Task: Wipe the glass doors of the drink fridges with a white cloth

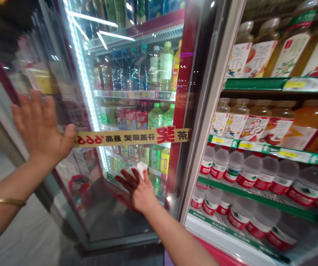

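My left hand (41, 127) is spread flat against the glass door of a drinks cooler (114, 218), fingers apart, holding nothing. A gold bangle (2, 200) circles that wrist. My right hand (138, 190) is lower on the same door, with a small white piece (141, 169), possibly a folded tissue, pinched between thumb and fingers against the glass. Just right of my left thumb, a yellow and red promotional strip (131, 138) runs across the door. Bottled drinks (156, 118) stand on shelves behind the glass.
A lit LED strip (84, 81) runs up the door's left side. To the right, open green-edged shelves hold bottled tea (289, 48), juice (258, 125) and red-labelled water (247, 177). A red-and-white door post (186, 111) divides them. Pale floor (23, 225) lies at lower left.
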`<state>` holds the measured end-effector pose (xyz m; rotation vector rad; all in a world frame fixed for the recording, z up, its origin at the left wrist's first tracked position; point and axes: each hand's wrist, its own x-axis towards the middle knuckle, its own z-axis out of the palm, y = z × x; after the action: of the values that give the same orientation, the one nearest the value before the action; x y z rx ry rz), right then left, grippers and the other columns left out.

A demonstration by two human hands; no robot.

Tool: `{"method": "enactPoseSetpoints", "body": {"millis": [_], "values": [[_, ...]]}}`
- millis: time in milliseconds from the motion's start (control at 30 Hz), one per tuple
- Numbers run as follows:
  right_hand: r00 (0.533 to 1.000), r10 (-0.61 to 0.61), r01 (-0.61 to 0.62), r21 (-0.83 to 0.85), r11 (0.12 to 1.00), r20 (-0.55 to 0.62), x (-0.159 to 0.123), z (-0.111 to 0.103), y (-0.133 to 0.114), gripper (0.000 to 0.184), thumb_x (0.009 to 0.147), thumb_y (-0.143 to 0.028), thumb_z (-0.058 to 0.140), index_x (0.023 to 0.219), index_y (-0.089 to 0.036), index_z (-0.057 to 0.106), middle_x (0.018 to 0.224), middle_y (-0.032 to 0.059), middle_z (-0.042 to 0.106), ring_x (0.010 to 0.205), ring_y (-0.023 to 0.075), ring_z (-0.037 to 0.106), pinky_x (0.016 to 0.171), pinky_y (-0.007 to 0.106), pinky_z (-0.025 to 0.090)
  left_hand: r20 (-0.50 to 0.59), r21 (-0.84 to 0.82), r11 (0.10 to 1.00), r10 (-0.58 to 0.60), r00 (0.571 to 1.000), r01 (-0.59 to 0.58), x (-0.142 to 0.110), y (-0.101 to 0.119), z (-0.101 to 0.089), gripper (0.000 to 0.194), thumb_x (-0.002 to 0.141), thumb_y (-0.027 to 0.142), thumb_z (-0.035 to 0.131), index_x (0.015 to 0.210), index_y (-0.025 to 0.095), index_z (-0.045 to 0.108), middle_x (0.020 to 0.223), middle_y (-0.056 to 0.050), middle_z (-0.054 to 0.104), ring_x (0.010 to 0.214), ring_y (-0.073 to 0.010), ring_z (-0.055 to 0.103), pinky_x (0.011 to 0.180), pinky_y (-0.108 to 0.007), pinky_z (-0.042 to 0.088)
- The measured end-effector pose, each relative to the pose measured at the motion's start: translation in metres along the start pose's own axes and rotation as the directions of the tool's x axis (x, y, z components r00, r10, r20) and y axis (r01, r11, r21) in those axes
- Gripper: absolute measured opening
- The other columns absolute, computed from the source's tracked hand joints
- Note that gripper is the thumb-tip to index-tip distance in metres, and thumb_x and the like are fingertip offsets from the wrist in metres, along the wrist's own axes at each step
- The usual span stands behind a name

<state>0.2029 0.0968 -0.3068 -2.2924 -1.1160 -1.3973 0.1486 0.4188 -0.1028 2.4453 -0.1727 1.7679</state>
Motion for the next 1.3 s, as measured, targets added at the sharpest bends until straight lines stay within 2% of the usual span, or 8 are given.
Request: {"method": "enactPoseSetpoints", "body": {"millis": [233, 333, 467, 667, 800, 900, 1133, 1300], "values": [[0.866, 0.473, -0.489, -0.076, 0.869, -0.161, 0.045, -0.026, 0.059, 0.082, 0.109, -0.052, 0.054, 0.181, -0.027, 0.023, 0.188, 0.0226, 0.019, 0.174, 0.0576, 0.002, 0.119, 0.098, 0.026, -0.036, 0.199, 0.972, 0.134, 0.990, -0.125, -0.002, -0.002, 0.005, 0.084, 0.111, 0.052, 0.047, 0.180, 0.025, 0.007, 0.191, -0.009, 0.003, 0.178, -0.0250, -0.006, 0.144, -0.064, -0.003], [0.986, 0.164, -0.164, -0.049, 0.985, 0.004, 0.056, -0.022, 0.030, 0.080, 0.107, -0.061, 0.055, 0.179, -0.035, 0.030, 0.186, 0.0126, 0.032, 0.174, 0.0515, 0.018, 0.129, 0.089, 0.025, -0.032, 0.195, 0.972, 0.140, 0.990, -0.132, -0.001, -0.002, 0.002, 0.085, 0.111, 0.051, 0.050, 0.180, 0.025, 0.007, 0.191, -0.010, 0.003, 0.178, -0.0239, -0.008, 0.144, -0.061, -0.005], [0.961, -0.231, 0.230, 0.024, 0.973, 0.151, 0.018, -0.026, 0.026, 0.062, 0.101, -0.076, 0.059, 0.159, -0.057, 0.058, 0.173, -0.0148, 0.055, 0.172, 0.0267, 0.035, 0.137, 0.047, 0.041, -0.037, 0.183, 0.972, 0.155, 0.987, -0.146, -0.002, -0.003, 0.002, 0.087, 0.110, 0.052, 0.052, 0.180, 0.027, 0.006, 0.191, -0.008, 0.002, 0.178, -0.0213, -0.009, 0.144, -0.058, -0.007], [0.912, 0.398, -0.410, -0.147, 0.900, -0.103, 0.102, -0.072, 0.094, 0.082, 0.110, -0.058, 0.051, 0.181, -0.028, 0.024, 0.190, 0.0200, 0.011, 0.173, 0.0583, 0.002, 0.125, 0.094, 0.021, -0.053, 0.187, 0.971, 0.158, 0.986, -0.146, -0.001, -0.002, 0.004, 0.087, 0.110, 0.053, 0.052, 0.180, 0.027, 0.007, 0.191, -0.006, 0.002, 0.177, -0.0208, -0.009, 0.144, -0.054, -0.008], [0.998, -0.057, 0.058, -0.077, 0.995, 0.006, 0.116, -0.064, 0.064, 0.076, 0.109, -0.065, 0.051, 0.177, -0.036, 0.035, 0.190, 0.0059, 0.025, 0.176, 0.0480, 0.013, 0.132, 0.083, 0.029, -0.047, 0.186, 0.974, 0.138, 0.989, -0.127, -0.003, 0.003, 0.002, 0.086, 0.110, 0.053, 0.052, 0.180, 0.027, 0.008, 0.191, -0.007, 0.004, 0.178, -0.0244, -0.006, 0.144, -0.058, -0.006], [0.874, -0.474, 0.476, 0.009, 0.880, 0.108, 0.085, -0.054, 0.053, 0.056, 0.109, -0.069, 0.050, 0.162, -0.052, 0.056, 0.180, -0.0178, 0.043, 0.174, 0.0220, 0.029, 0.136, 0.045, 0.043, -0.051, 0.193, 0.977, 0.097, 0.994, -0.086, -0.006, 0.009, 0.000, 0.086, 0.109, 0.052, 0.051, 0.180, 0.026, 0.011, 0.190, -0.008, 0.006, 0.178, -0.0288, -0.003, 0.145, -0.062, -0.005], [0.997, 0.041, -0.045, -0.071, 0.996, -0.063, 0.169, -0.078, 0.066, 0.075, 0.111, -0.063, 0.052, 0.178, -0.037, 0.032, 0.190, 0.0042, 0.022, 0.176, 0.0506, 0.005, 0.132, 0.091, 0.016, -0.028, 0.197, 0.980, 0.000, 1.000, 0.006, -0.003, 0.015, 0.000, 0.088, 0.106, 0.052, 0.053, 0.181, 0.032, 0.011, 0.190, -0.008, 0.012, 0.177, -0.0299, -0.003, 0.146, -0.062, -0.004], [0.791, -0.577, 0.550, 0.180, 0.816, 0.200, 0.152, -0.061, 0.037, 0.069, 0.108, -0.070, 0.057, 0.171, -0.046, 0.043, 0.182, -0.0124, 0.042, 0.174, 0.0260, 0.027, 0.144, 0.057, 0.028, 0.001, 0.180, 0.984, 0.000, 1.000, 0.000, -0.025, 0.009, -0.003, 0.084, 0.107, 0.046, 0.051, 0.180, 0.033, 0.012, 0.189, -0.010, 0.016, 0.177, -0.0317, 0.003, 0.145, -0.067, 0.002]]}}
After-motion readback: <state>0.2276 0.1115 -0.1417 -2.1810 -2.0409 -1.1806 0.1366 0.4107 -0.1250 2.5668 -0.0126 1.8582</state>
